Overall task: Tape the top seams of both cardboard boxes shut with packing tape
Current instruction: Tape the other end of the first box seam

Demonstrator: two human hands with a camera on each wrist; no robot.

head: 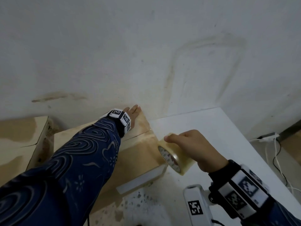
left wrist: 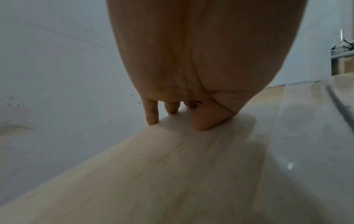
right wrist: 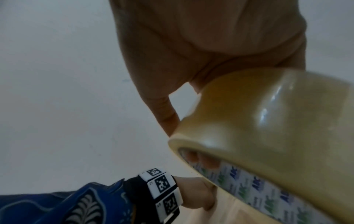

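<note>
Cardboard box (head: pixel 138 144), tan, on white table (head: pixel 211 128); top seam running lengthwise from the near left toward the far right end, partly under the sleeve (head: pixel 73 160). Left hand (head: pixel 132 111) laid flat on the far right corner of the top, fingers (left wrist: pixel 152 113) straight, tips at the far edge by the wall (head: pixel 146 54), thumb pressed to the cardboard. Tape roll (head: pixel 174 157), clear-yellowish, printed core, just beside the box's right end, tilted, core axis pointing toward the box. Right hand (head: pixel 192 147) gripping the roll, fingers hooked into the core, thumb over the outer rim. Second box (head: pixel 21 136) left of the left arm, seam untaped. Cables (head: pixel 275 152) on floor, right of the right hand.
</note>
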